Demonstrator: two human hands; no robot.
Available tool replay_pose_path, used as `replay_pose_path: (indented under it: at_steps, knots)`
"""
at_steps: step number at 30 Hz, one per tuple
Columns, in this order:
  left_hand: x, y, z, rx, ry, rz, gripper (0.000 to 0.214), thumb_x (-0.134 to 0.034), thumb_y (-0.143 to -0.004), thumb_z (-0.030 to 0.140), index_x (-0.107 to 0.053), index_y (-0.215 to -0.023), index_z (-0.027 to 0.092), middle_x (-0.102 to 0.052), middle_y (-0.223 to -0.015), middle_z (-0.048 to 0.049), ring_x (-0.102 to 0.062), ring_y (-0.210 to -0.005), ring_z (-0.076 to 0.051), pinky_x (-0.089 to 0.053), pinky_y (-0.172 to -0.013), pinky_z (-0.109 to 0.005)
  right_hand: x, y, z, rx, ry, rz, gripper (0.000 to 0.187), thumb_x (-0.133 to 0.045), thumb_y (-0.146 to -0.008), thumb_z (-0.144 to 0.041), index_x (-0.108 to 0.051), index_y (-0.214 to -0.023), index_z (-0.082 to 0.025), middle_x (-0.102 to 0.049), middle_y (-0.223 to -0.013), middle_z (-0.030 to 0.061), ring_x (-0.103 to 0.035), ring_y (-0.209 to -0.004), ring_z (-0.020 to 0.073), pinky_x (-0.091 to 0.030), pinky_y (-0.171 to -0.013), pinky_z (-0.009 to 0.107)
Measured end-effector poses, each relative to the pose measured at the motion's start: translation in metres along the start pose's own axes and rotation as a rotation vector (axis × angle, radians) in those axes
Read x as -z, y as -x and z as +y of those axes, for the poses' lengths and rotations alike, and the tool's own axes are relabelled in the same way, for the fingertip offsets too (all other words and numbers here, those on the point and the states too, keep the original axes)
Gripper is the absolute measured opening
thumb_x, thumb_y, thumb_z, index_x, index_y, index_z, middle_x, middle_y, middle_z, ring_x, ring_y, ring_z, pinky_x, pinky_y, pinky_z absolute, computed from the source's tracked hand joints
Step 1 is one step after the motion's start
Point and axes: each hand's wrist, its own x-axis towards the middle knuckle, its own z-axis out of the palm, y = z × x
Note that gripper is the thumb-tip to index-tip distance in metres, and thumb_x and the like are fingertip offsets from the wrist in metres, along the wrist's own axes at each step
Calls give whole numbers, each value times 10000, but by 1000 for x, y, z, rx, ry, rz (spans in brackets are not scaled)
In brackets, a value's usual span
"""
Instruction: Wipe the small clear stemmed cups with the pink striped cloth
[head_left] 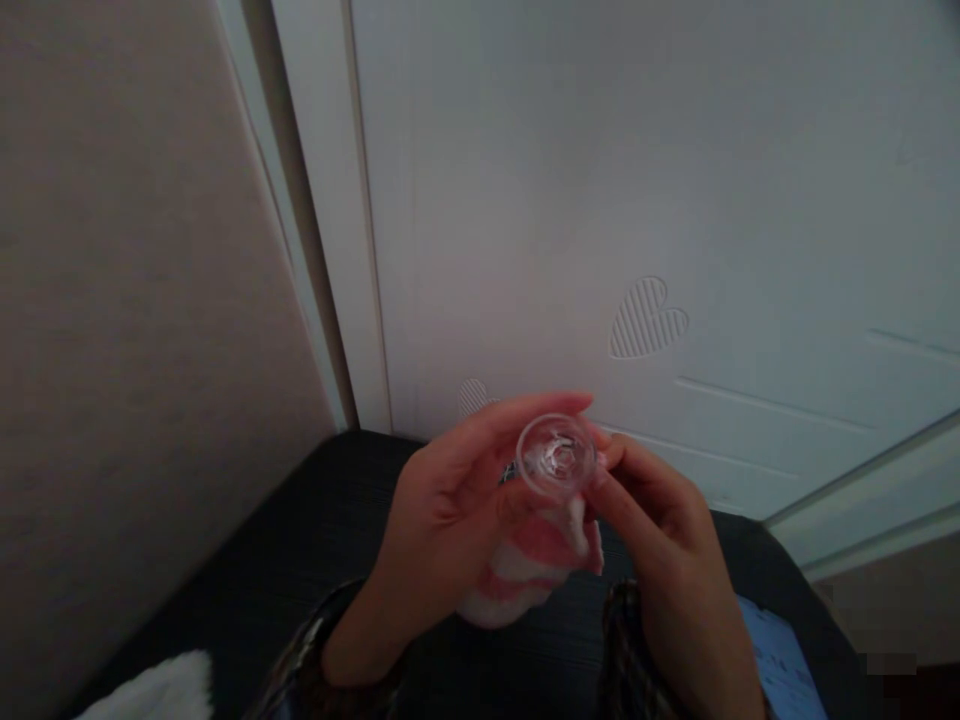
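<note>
Above the dark tabletop, my left hand (450, 500) is wrapped round a small clear glass (556, 458), whose round open mouth faces me. A pink and white cloth (529, 560) hangs below the glass, partly covered by the left hand. The fingers of my right hand (660, 520) are pinched at the right side of the rim, with a bit of the cloth between them. The lower part of the glass is hidden by the left hand and the cloth.
The dark table (300, 540) stands against a white panel door (487, 200) with embossed hearts. A beige wall (135, 300) rises on the left. White fluffy fabric (161, 690) lies at the lower left, and a lit phone screen (784, 660) at the lower right.
</note>
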Motion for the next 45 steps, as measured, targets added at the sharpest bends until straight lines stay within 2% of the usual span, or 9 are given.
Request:
replay_pose_path:
  at_steps: [4,7,11,17,26,32,35,40,45]
  knots:
    - [-8,2,-1,49,-33,36,383,-743,-898,160,-689,-1217,365,-730,-1142,53,-690,-1071,-112,-552,-942,-160,3,-1,4,75,189,126,236,-625,-949,-363,-605,-760,-222,-620,-703,-45,-566,-668,127,-420,-597,243]
    - [-11,2,-1,103,-227,94,400,-805,-845,190,-668,-1185,351,-687,-1188,57,-647,-1120,-111,-511,-978,-152,5,-1,4,258,411,229,197,-614,-960,-277,-601,-772,-219,-607,-701,-51,-554,-647,107,-396,-574,231]
    - [-12,-3,4,180,-323,202,278,-795,-845,265,-630,-1069,265,-684,-1008,44,-677,-929,-108,-553,-803,-163,4,-2,2,517,625,284,195,-609,-945,-144,-573,-760,-196,-561,-727,-38,-536,-692,94,-395,-631,217]
    - [-12,-5,10,302,-389,221,168,-729,-886,284,-576,-861,220,-636,-728,75,-649,-671,-83,-516,-609,-165,3,-4,1,604,689,303,206,-622,-920,-90,-561,-743,-177,-536,-726,-33,-516,-689,88,-383,-642,218]
    - [-11,1,12,19,-841,119,151,-738,-850,147,-612,-888,220,-682,-803,63,-653,-718,-110,-501,-652,-235,5,-3,5,497,618,305,158,-607,-961,-174,-601,-806,-203,-607,-745,-43,-573,-699,90,-404,-642,211]
    - [-2,-2,11,-239,-901,-45,209,-735,-860,57,-618,-948,206,-727,-940,30,-691,-882,-110,-524,-809,-210,7,-2,4,406,596,311,197,-586,-972,-235,-597,-778,-209,-615,-716,-44,-571,-658,103,-411,-601,223]
    - [4,-2,9,-290,-864,-112,257,-702,-868,2,-641,-988,220,-735,-1034,19,-694,-984,-113,-524,-887,-197,5,-1,3,398,580,289,184,-598,-966,-224,-602,-783,-210,-624,-713,-52,-575,-645,90,-414,-592,208]
    - [-1,1,7,-68,-648,53,398,-690,-878,52,-607,-1169,311,-726,-1094,48,-701,-987,-120,-556,-891,-209,0,0,1,490,631,355,180,-605,-956,-177,-591,-779,-211,-590,-701,-57,-544,-631,84,-388,-578,206]
    - [-7,-3,6,303,-220,138,324,-796,-809,191,-594,-1050,270,-731,-922,50,-729,-815,-122,-600,-687,-177,-3,-3,3,630,734,420,174,-613,-938,-122,-565,-794,-208,-573,-738,-41,-547,-689,103,-393,-650,236]
